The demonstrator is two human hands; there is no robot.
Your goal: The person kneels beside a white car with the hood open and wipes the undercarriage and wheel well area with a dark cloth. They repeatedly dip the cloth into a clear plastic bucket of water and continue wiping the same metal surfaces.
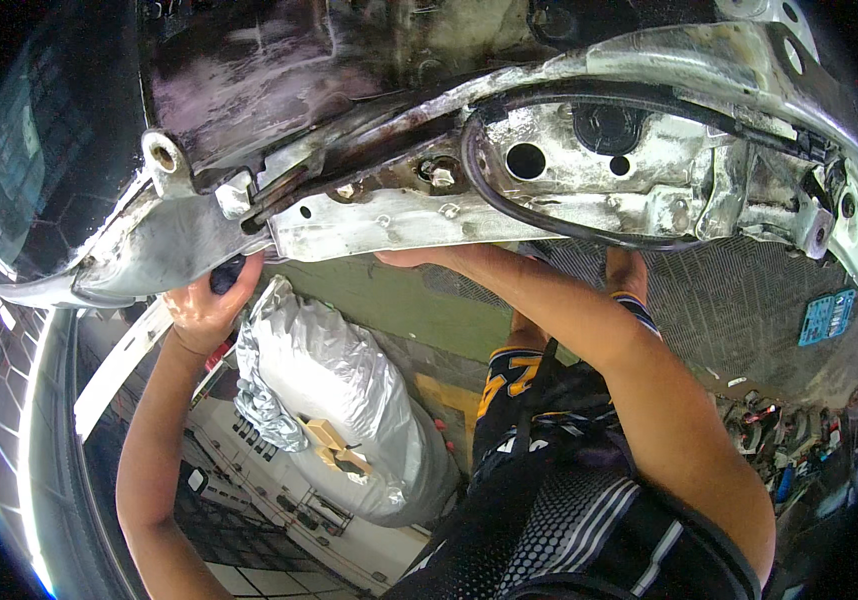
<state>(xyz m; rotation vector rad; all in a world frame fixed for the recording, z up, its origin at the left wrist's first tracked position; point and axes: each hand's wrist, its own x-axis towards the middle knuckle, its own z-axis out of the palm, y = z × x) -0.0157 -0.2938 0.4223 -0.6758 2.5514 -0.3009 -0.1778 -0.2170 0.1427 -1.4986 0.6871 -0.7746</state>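
Working apart, the left hand [201, 308] sits under the left end of the metal frame [399, 222] ahead, the right hand [417, 257] beneath its middle. Fingertips are hidden; grip cannot be told. Feel for sharp spots before applying force.

Big yellow-orange shapes [505, 374] that look like a number are printed on the left leg of the person's black shorts [489, 432]. The cloth is bent there, so they look crooked. Small white marks [537, 443] sit close by on the dark clothes, too tiny to read.
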